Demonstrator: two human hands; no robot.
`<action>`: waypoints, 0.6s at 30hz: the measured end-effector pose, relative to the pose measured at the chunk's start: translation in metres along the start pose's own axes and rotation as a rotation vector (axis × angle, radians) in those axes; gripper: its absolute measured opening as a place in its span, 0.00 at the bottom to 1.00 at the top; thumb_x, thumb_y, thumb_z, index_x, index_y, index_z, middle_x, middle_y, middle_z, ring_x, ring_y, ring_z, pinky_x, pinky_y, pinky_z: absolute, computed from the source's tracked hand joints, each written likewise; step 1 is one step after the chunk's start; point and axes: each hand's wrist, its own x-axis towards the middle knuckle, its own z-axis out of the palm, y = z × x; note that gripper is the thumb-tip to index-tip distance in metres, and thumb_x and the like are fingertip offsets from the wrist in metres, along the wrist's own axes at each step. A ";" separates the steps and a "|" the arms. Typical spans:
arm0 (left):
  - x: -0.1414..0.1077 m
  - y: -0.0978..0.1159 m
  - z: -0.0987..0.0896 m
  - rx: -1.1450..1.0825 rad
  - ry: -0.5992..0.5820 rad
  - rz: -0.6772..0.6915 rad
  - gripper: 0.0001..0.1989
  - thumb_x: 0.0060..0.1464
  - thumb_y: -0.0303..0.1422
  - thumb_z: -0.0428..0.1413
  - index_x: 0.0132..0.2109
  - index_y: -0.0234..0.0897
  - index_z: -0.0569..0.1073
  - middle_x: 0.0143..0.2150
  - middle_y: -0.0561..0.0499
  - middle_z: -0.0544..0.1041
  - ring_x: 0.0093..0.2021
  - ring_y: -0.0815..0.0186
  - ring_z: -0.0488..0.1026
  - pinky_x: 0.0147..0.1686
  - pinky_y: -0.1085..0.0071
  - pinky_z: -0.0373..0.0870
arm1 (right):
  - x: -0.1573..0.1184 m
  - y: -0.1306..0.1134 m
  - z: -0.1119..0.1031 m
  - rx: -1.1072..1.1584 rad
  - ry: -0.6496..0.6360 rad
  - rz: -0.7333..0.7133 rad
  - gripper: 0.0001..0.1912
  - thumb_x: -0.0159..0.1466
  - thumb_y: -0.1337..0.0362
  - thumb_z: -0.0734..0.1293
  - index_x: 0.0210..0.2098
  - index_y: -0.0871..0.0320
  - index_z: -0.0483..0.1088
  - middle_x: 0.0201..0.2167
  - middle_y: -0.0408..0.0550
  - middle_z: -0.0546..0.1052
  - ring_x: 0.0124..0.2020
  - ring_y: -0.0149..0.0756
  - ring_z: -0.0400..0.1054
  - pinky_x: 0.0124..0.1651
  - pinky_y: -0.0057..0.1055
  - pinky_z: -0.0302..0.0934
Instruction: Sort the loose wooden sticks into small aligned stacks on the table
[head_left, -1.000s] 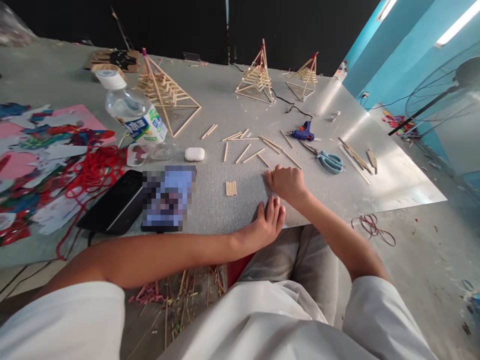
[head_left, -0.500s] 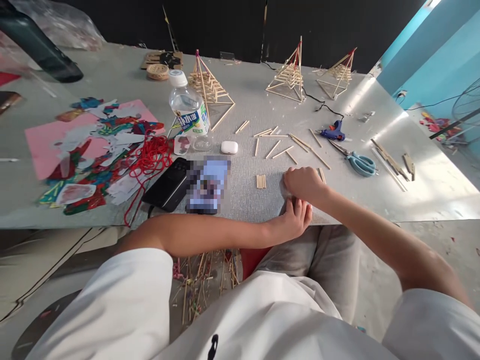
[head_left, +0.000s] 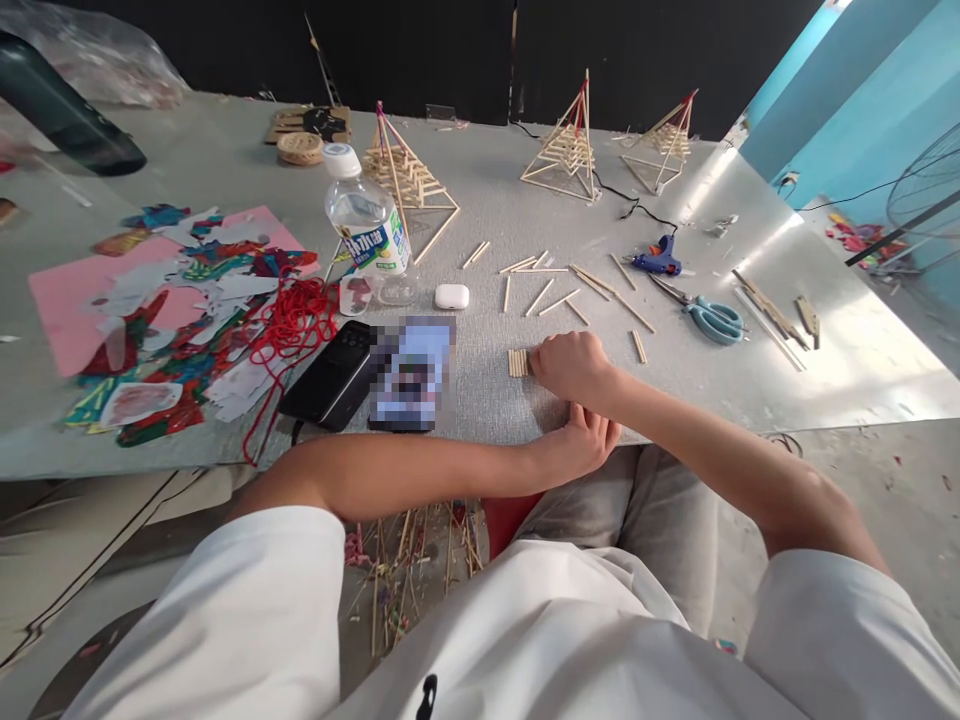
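Note:
Side by side on the table lies a short row of small wooden sticks (head_left: 517, 363). My right hand (head_left: 574, 368) is at the right end of this row, fingers curled down and closed against the tabletop. Its fingertips, and anything they pinch, are hidden under the hand. Below its wrist, at the table's front edge, my left hand (head_left: 589, 440) rests with fingers bent and closed; whatever may be in them does not show. Two short sticks (head_left: 638, 347) lie to the right of my right hand. Several loose sticks (head_left: 540, 297) are scattered beyond it.
Three stick pyramids stand at the back, one (head_left: 566, 150) near the middle. A glue gun (head_left: 657, 256) and blue-handled scissors (head_left: 712, 318) lie right. Left are a bottle (head_left: 367, 220), white earphone case (head_left: 452, 297), black phone (head_left: 330, 375), lit-screen phone (head_left: 412, 375) and red yarn (head_left: 300, 320).
My right hand has moved left, from beside the two short sticks to the right end of the stick row. The left hand stays at the table edge. The view has shifted slightly.

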 end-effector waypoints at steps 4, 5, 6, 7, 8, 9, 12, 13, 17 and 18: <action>0.001 0.004 0.008 0.080 0.077 -0.027 0.25 0.71 0.24 0.48 0.70 0.20 0.74 0.63 0.25 0.83 0.61 0.44 0.85 0.53 0.51 0.86 | -0.016 0.019 -0.012 0.104 0.084 0.123 0.36 0.83 0.52 0.49 0.47 0.67 0.84 0.42 0.73 0.86 0.45 0.59 0.84 0.40 0.42 0.70; 0.002 0.006 0.010 0.090 0.088 -0.031 0.26 0.72 0.26 0.48 0.70 0.20 0.74 0.65 0.24 0.81 0.63 0.43 0.84 0.54 0.50 0.86 | -0.022 0.029 -0.016 0.123 0.128 0.147 0.36 0.83 0.51 0.49 0.46 0.67 0.84 0.41 0.73 0.86 0.43 0.59 0.83 0.40 0.43 0.69; 0.003 0.007 0.013 0.100 0.097 -0.033 0.26 0.73 0.27 0.48 0.71 0.20 0.73 0.66 0.23 0.80 0.64 0.42 0.84 0.55 0.49 0.86 | -0.029 0.039 -0.020 0.134 0.187 0.172 0.35 0.83 0.52 0.49 0.46 0.65 0.83 0.39 0.72 0.85 0.41 0.59 0.82 0.39 0.43 0.68; 0.003 0.008 0.014 0.111 0.108 -0.037 0.26 0.73 0.28 0.48 0.71 0.20 0.73 0.67 0.23 0.80 0.64 0.42 0.83 0.55 0.48 0.87 | -0.037 0.050 -0.022 0.151 0.243 0.200 0.34 0.83 0.52 0.49 0.46 0.63 0.83 0.38 0.71 0.85 0.39 0.58 0.81 0.38 0.42 0.66; 0.004 0.009 0.016 0.125 0.121 -0.040 0.26 0.74 0.29 0.47 0.70 0.20 0.74 0.67 0.23 0.79 0.64 0.41 0.83 0.55 0.48 0.87 | -0.045 0.061 -0.023 0.178 0.295 0.233 0.33 0.82 0.51 0.50 0.45 0.61 0.82 0.36 0.68 0.84 0.36 0.55 0.80 0.37 0.42 0.64; 0.004 0.010 0.017 0.140 0.136 -0.043 0.26 0.74 0.29 0.47 0.70 0.20 0.74 0.67 0.23 0.79 0.64 0.41 0.83 0.54 0.49 0.87 | -0.054 0.071 -0.023 0.211 0.342 0.261 0.32 0.82 0.50 0.51 0.43 0.58 0.81 0.34 0.65 0.83 0.33 0.53 0.78 0.36 0.41 0.62; 0.004 0.011 0.015 0.161 0.148 -0.057 0.26 0.75 0.29 0.47 0.70 0.20 0.74 0.67 0.22 0.79 0.65 0.42 0.83 0.55 0.49 0.87 | -0.085 0.088 -0.011 0.334 0.433 0.259 0.29 0.82 0.50 0.51 0.40 0.54 0.77 0.27 0.55 0.79 0.27 0.47 0.72 0.34 0.37 0.56; 0.004 0.012 0.014 0.161 0.136 -0.071 0.26 0.75 0.30 0.47 0.71 0.21 0.73 0.68 0.22 0.78 0.66 0.42 0.82 0.56 0.48 0.86 | -0.095 0.089 -0.004 0.383 0.454 0.244 0.28 0.82 0.49 0.51 0.41 0.54 0.77 0.26 0.52 0.79 0.27 0.45 0.72 0.34 0.37 0.56; 0.005 0.013 0.009 0.058 0.076 -0.110 0.25 0.76 0.30 0.48 0.72 0.21 0.73 0.70 0.22 0.76 0.69 0.40 0.79 0.60 0.46 0.83 | -0.119 0.075 0.033 0.588 0.557 0.116 0.26 0.83 0.49 0.52 0.49 0.54 0.77 0.37 0.52 0.85 0.36 0.45 0.80 0.42 0.39 0.68; 0.006 0.012 0.008 -0.034 0.062 -0.107 0.25 0.75 0.28 0.49 0.72 0.21 0.73 0.71 0.22 0.76 0.70 0.39 0.78 0.61 0.46 0.83 | -0.119 0.069 0.041 0.618 0.590 0.044 0.25 0.83 0.50 0.53 0.54 0.54 0.77 0.45 0.55 0.86 0.44 0.48 0.82 0.48 0.41 0.72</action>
